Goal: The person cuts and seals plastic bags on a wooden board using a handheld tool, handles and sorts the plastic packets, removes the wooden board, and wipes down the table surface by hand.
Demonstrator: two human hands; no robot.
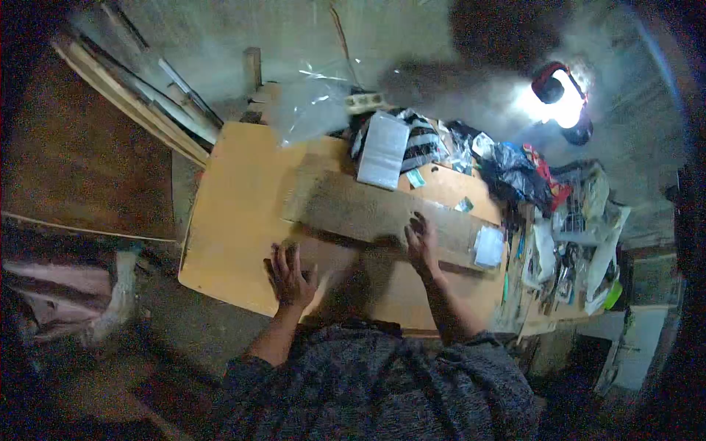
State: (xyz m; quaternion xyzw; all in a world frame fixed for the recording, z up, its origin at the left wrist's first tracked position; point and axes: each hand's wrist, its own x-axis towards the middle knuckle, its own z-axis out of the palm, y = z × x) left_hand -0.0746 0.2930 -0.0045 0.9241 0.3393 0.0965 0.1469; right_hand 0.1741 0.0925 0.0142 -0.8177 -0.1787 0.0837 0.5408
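Note:
My left hand (292, 278) is over the yellow tabletop (234, 198), fingers spread, with nothing in it. Just to its right, my right hand (421, 246) is at the near edge of a long wooden plank (346, 202), its fingers apart and slightly bent. I cannot tell whether its fingertips touch the wood. The plank lies across the table. A small stack of whitish, plastic-looking sheets (488, 246) rests on its right end. At the plank's far edge lies a larger pale, flat pack (384, 151), leaning on a striped bundle (422, 143).
A clear plastic bag (312, 110) sits at the back of the table. Black plastic bags (515, 176) and a wire rack (577, 202) crowd the right side. A bright lamp (562, 103) shines at the wall. Long boards (136, 103) lean at the left.

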